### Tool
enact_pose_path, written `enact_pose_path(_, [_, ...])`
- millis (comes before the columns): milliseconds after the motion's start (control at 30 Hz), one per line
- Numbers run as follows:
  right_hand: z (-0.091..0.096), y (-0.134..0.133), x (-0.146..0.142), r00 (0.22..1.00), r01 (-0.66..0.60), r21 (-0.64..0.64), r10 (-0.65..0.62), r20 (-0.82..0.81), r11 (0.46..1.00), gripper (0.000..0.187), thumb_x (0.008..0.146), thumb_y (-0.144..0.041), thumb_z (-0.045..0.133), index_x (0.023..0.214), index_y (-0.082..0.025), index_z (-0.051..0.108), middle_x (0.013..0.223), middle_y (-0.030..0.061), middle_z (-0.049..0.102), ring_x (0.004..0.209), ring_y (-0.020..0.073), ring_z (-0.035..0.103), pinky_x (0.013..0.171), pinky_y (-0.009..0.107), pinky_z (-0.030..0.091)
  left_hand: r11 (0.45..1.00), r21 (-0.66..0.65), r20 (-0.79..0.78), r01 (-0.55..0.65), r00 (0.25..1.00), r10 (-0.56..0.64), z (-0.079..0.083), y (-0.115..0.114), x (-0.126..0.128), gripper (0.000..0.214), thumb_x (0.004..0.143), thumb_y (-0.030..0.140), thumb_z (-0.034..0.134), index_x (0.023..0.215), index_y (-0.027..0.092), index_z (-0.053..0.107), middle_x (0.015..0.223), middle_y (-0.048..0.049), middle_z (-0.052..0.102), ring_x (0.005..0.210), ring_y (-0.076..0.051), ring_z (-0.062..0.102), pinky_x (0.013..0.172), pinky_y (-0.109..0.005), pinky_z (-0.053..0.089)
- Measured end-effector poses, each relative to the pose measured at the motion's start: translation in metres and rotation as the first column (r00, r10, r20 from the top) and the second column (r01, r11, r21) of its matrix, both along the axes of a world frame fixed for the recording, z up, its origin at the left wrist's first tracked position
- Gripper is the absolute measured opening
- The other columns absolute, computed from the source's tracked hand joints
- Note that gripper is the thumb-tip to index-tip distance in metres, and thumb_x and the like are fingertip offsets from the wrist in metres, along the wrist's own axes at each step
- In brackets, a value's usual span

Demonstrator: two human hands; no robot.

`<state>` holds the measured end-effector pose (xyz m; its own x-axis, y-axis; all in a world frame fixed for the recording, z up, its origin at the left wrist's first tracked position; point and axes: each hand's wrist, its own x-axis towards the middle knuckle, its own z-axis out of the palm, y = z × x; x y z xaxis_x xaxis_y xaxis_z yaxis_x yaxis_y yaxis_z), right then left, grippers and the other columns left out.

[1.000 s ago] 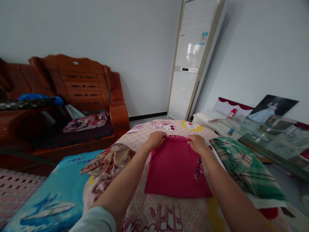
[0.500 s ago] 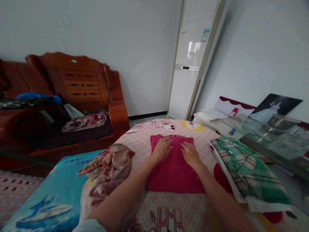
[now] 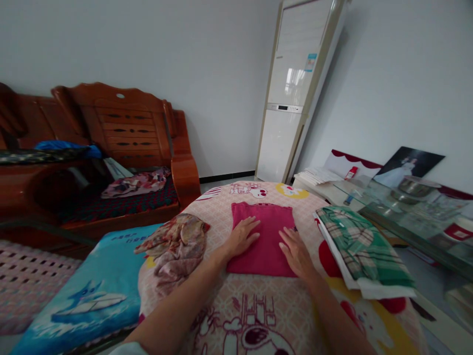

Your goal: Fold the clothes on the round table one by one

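A magenta folded garment (image 3: 264,246) lies flat on the round table with its patterned cloth (image 3: 236,291). On the garment's left side rests my left hand (image 3: 242,237), fingers stretched out and palm down. My right hand (image 3: 296,251) lies flat over its right edge, fingers spread. Neither hand grips anything. To the left sits a crumpled floral cloth (image 3: 181,251) in brown and pink. A green plaid folded cloth (image 3: 364,246) lies to the right on top of something white.
A wooden armchair (image 3: 129,128) with a pink cloth on its seat stands at the back left. Beside the table is a blue printed cushion (image 3: 99,291). A tall white air conditioner (image 3: 283,133) fills the corner. On the right, a glass shelf (image 3: 384,207) carries metal bowls.
Both hands have slid toward me over the magenta garment, from its far part to its middle and edges. The view has shifted slightly.
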<state>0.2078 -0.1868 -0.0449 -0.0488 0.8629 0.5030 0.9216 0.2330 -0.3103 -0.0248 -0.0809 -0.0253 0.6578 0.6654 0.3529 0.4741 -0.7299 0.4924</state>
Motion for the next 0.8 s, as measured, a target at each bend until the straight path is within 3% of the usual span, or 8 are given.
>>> enact_pose_path(100, [-0.008,-0.017,0.001,1.0,0.002,-0.021,-0.003,-0.023,1.0,0.043,0.094,-0.036,0.041,0.125,-0.015,0.061,0.133,0.0153,0.057,0.127,0.0266,0.048,0.107,0.049,0.037,0.999,-0.04,0.02,-0.035,0.999,0.036,0.001,-0.014,-0.013,0.047,0.09,0.034,0.051,0.135,0.02,0.051,0.145,-0.0111,0.045,0.136,-0.024,0.039,0.114,-0.043,0.03])
enact_pose_path(167, [-0.009,-0.023,0.005,0.996,0.026,0.023,-0.024,-0.08,0.999,0.042,0.093,-0.036,0.041,0.123,-0.014,0.062,0.13,0.0155,0.059,0.125,0.0254,0.05,0.106,0.047,0.039,0.98,-0.063,0.079,-0.189,0.978,0.194,0.005,-0.018,-0.025,0.044,0.089,0.03,0.051,0.132,0.019,0.053,0.139,-0.0108,0.052,0.129,-0.022,0.047,0.109,-0.039,0.037])
enact_pose_path(267, [-0.009,-0.031,0.014,0.981,0.11,0.087,-0.094,-0.171,0.99,0.041,0.092,-0.035,0.04,0.118,-0.014,0.063,0.12,0.0154,0.064,0.114,0.024,0.057,0.1,0.042,0.044,0.896,-0.134,0.059,-0.424,0.899,0.434,0.015,-0.024,-0.048,0.036,0.087,0.026,0.052,0.12,0.015,0.06,0.117,-0.011,0.067,0.106,-0.02,0.062,0.093,-0.032,0.047])
enact_pose_path(367, [-0.016,-0.04,0.022,0.951,0.264,0.072,-0.246,-0.189,0.962,0.038,0.09,-0.033,0.038,0.102,-0.012,0.068,0.1,0.016,0.069,0.094,0.0249,0.063,0.088,0.04,0.049,0.823,-0.261,-0.083,-0.505,0.861,0.502,0.02,-0.036,-0.066,0.023,0.083,0.026,0.054,0.096,0.011,0.068,0.082,-0.0085,0.072,0.079,-0.019,0.067,0.075,-0.027,0.049])
enact_pose_path(433, [-0.022,-0.046,0.026,0.925,0.353,0.07,-0.337,-0.174,0.933,0.037,0.087,-0.033,0.037,0.088,-0.013,0.068,0.09,0.0165,0.069,0.085,0.0254,0.062,0.083,0.04,0.048,0.766,-0.431,-0.108,-0.476,0.87,0.48,0.018,-0.046,-0.072,0.021,0.082,0.028,0.054,0.082,0.013,0.068,0.065,-0.0041,0.068,0.063,-0.016,0.065,0.063,-0.024,0.048])
enact_pose_path(567, [-0.028,-0.052,0.031,0.892,0.436,0.133,-0.408,-0.192,0.89,0.036,0.085,-0.036,0.039,0.075,-0.014,0.065,0.082,0.0169,0.067,0.079,0.0257,0.06,0.08,0.04,0.046,0.654,-0.691,0.033,-0.309,0.89,0.455,0.009,-0.062,-0.071,0.022,0.076,0.036,0.057,0.071,0.015,0.062,0.051,0.0031,0.057,0.045,-0.011,0.054,0.047,-0.021,0.04])
enact_pose_path(633, [-0.027,-0.053,0.033,0.887,0.443,0.13,-0.414,-0.204,0.887,0.035,0.084,-0.039,0.04,0.071,-0.015,0.064,0.077,0.0152,0.066,0.076,0.0256,0.059,0.078,0.04,0.046,0.655,-0.717,0.121,-0.236,0.884,0.451,0.006,-0.066,-0.069,0.023,0.071,0.038,0.06,0.068,0.015,0.06,0.048,0.0051,0.053,0.041,-0.01,0.047,0.043,-0.02,0.036])
enact_pose_path(800, [-0.025,-0.056,0.035,0.881,0.415,0.093,-0.375,-0.29,0.905,0.032,0.08,-0.044,0.048,0.07,-0.018,0.065,0.086,0.0145,0.068,0.086,0.0261,0.061,0.083,0.04,0.046,0.738,-0.66,0.325,-0.144,0.83,0.453,0.003,-0.07,-0.065,0.029,0.061,0.043,0.065,0.066,0.015,0.058,0.049,0.0058,0.049,0.044,-0.008,0.042,0.044,-0.019,0.03])
